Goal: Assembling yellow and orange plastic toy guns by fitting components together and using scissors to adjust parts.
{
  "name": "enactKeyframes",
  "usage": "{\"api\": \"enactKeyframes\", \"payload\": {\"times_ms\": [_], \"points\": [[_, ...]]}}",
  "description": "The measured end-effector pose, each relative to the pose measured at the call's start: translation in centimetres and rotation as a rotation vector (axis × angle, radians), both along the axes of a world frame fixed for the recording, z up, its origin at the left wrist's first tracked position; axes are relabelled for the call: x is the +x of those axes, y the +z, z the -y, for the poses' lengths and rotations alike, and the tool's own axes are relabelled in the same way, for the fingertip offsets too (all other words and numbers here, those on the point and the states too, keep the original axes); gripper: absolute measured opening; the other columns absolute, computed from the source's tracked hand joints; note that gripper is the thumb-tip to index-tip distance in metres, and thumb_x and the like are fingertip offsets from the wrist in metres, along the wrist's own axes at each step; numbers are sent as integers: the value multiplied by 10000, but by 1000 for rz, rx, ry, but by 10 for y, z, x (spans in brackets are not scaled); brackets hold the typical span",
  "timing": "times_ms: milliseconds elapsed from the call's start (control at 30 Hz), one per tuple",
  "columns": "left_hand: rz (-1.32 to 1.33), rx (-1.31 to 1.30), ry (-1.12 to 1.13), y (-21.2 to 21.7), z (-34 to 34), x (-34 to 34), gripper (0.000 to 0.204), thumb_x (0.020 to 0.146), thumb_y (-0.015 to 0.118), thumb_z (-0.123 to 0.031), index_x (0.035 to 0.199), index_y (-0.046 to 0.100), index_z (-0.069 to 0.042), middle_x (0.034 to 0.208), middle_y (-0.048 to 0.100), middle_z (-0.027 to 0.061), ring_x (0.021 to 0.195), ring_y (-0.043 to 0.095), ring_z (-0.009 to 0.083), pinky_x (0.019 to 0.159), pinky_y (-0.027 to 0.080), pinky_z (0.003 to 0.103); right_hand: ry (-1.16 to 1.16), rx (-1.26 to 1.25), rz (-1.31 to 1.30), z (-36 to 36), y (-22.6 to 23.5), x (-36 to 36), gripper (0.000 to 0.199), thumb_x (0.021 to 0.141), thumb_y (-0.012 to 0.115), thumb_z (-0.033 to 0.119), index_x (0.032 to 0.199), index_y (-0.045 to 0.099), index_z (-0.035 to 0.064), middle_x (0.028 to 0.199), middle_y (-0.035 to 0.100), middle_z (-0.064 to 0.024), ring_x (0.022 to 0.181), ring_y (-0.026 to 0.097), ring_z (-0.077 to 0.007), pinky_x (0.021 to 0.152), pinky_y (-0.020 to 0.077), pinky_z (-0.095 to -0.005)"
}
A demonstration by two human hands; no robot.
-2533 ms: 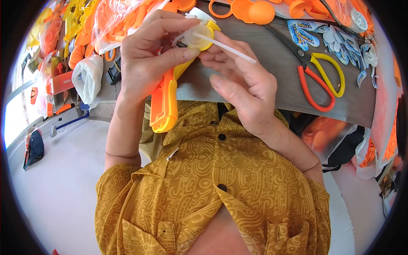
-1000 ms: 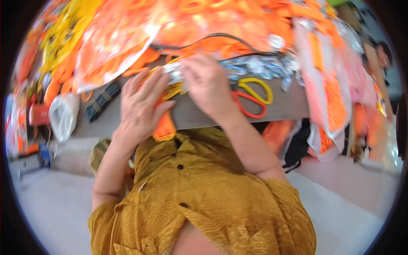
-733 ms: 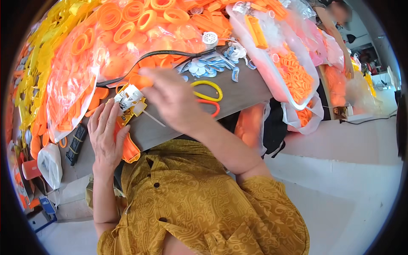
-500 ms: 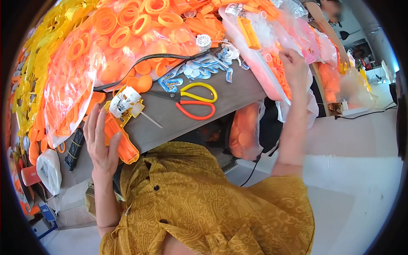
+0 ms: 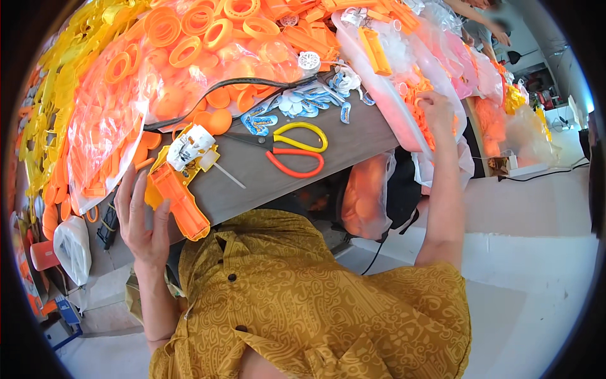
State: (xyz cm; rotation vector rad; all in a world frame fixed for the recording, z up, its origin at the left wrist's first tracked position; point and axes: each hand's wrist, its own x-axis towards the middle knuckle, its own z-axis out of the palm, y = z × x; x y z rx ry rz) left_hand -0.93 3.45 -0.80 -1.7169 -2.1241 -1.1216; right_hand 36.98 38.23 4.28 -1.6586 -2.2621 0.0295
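A toy gun half-shell [image 5: 189, 211] in orange and yellow lies at the table's front edge, with a white mechanism [image 5: 190, 146] seated at its upper end and a thin pale strip sticking out to the right. Beside its left side is my left hand [image 5: 142, 221], open with fingers apart. My right hand [image 5: 437, 114] reaches into a translucent plastic tub [image 5: 398, 120] at the right, over small orange parts [image 5: 410, 95]. Its fingers are pinched together; what they hold, if anything, is hidden. Scissors [image 5: 297, 151] with one yellow and one red handle lie between my hands.
Bags of orange rings and caps [image 5: 189, 63] are heaped at the back, with yellow parts [image 5: 57, 107] at far left. Blue-and-white stickers [image 5: 297, 104] lie behind the scissors. A bag of orange pieces [image 5: 366, 199] hangs below the table edge. Another person's arm [image 5: 473, 12] shows at upper right.
My right hand has come down onto the orange parts in the tub. My left hand has drawn slightly away from the toy gun shell. The other person's arm has shifted.
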Motion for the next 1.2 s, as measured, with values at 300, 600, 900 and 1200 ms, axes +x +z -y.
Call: {"api": "enactKeyframes", "payload": {"times_ms": [300, 600, 900, 1200], "points": [[416, 105, -340, 36, -7, 37, 437, 699, 681, -68, 1099, 536, 29, 1038, 576, 150, 909, 561, 246, 796, 447, 334, 456, -490, -1311, 115, 24, -104, 114, 757, 552, -5, 871, 554, -12, 690, 503, -31, 495, 396, -55, 438, 306, -173], [783, -40, -382, 24, 4, 47, 112, 758, 647, -69, 844, 612, -6, 680, 608, 62, 586, 582, 133, 521, 441, 232, 907, -876, -1204, 247, -32, -197, 183, 710, 625, -60, 858, 534, -1, 785, 533, -59, 644, 494, -97, 570, 401, -197], [938, -559, -324, 39, 10, 9, 178, 789, 636, -141, 734, 569, 15, 591, 544, 52, 552, 493, 106, 513, 402, 258, 1485, -30, -522, 223, -38, -218, 250, 650, 662, -13, 882, 568, -22, 783, 529, -106, 608, 535, -210, 488, 447, -287], [-74, 24, -62, 3, 2, -6, 361, 665, 692, -225, 970, 596, -58, 1100, 529, 126, 1005, 490, 291, 803, 403, 385, 1232, -135, -324, 210, -51, -234, 250, 683, 634, -16, 909, 527, -12, 734, 518, -120, 617, 542, -271, 511, 434, -346]]}}
